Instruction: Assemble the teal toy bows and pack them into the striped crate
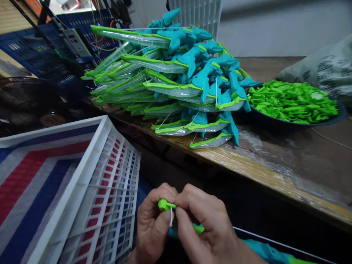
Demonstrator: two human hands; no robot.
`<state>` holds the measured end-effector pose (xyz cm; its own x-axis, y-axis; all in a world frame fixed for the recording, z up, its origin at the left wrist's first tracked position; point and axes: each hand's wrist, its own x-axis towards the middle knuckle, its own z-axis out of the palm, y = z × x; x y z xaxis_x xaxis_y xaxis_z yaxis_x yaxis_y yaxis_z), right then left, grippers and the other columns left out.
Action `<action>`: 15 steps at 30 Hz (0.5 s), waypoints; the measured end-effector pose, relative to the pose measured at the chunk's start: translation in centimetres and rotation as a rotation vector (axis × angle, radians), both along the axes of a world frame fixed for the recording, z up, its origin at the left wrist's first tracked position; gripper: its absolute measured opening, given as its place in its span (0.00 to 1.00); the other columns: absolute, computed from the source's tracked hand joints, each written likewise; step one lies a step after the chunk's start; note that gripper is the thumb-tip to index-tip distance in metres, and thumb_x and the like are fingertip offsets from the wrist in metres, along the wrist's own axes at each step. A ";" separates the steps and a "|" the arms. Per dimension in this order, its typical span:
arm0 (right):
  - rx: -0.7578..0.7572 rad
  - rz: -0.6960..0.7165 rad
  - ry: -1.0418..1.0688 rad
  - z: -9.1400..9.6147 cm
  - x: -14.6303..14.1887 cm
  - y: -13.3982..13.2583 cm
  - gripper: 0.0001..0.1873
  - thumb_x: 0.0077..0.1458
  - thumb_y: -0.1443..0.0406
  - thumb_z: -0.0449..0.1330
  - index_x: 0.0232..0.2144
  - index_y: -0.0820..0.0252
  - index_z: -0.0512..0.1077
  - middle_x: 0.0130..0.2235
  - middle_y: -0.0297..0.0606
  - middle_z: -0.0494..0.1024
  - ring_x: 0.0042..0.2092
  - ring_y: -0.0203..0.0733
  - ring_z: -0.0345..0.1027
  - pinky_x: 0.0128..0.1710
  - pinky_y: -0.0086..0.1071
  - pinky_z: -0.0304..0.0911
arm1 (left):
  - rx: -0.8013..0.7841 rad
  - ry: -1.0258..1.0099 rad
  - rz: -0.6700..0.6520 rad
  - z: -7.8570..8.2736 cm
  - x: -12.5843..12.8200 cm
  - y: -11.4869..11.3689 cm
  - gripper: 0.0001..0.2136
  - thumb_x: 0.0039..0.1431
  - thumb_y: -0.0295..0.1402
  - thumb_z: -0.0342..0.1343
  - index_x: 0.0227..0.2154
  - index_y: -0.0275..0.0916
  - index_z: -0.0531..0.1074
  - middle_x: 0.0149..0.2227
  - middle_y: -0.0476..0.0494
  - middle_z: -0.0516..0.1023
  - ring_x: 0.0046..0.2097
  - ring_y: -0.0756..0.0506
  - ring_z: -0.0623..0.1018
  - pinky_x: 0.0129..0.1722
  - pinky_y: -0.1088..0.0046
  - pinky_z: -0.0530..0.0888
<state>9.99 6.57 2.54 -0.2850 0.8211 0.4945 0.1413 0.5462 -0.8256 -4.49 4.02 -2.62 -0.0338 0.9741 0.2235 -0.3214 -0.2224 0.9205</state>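
My left hand (pixel 154 223) is closed around a small bright green plastic piece (pixel 164 204), holding it between thumb and bent fingers. A short white cord (pixel 171 217) with a knotted end hangs from that piece. Pressed against its other side, my right hand (pixel 210 223) pinches at the piece and cord with thumb and forefinger. Below my right wrist shows part of a teal and green toy bow (pixel 268 251), a white string stretched above it. My hands hide most of this bow, so I cannot tell how the green piece joins it.
Many teal and green toy bows (pixel 192 69) are stacked on the workbench (pixel 275 176) ahead. Right of them, a dark basin (pixel 295 126) holds green plastic parts. A white crate (pixel 108 205) with a striped liner stands at left, near a fan (pixel 33 106). A sack (pixel 324 69) lies far right.
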 end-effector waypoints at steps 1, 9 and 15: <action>-0.006 -0.004 0.007 0.0 -0.1 -0.1 0.10 0.59 0.74 0.52 0.30 0.63 0.71 0.25 0.32 0.65 0.25 0.31 0.61 0.24 0.25 0.56 | -0.016 -0.001 0.016 0.2 0.1 -0.1 0.04 0.65 0.38 0.61 0.39 0.47 0.78 0.32 0.47 0.70 0.37 0.45 0.71 0.41 0.68 0.73; -0.196 -0.033 0.045 0.1 -0.6 -0.9 0.07 0.58 0.68 0.58 0.41 0.60 0.67 0.26 0.27 0.68 0.22 0.29 0.59 0.20 0.23 0.58 | -0.194 -0.096 -0.004 1.0 0.8 -0.7 0.04 0.66 0.38 0.59 0.38 0.46 0.76 0.32 0.48 0.70 0.30 0.49 0.70 0.32 0.73 0.71; 0.206 -0.074 -0.116 -1.2 -0.4 -0.3 0.09 0.68 0.71 0.51 0.33 0.59 0.65 0.27 0.31 0.67 0.25 0.30 0.60 0.22 0.26 0.56 | -0.159 0.036 0.095 0.5 0.8 -0.9 0.07 0.65 0.41 0.61 0.36 0.45 0.75 0.31 0.48 0.69 0.33 0.47 0.70 0.35 0.72 0.71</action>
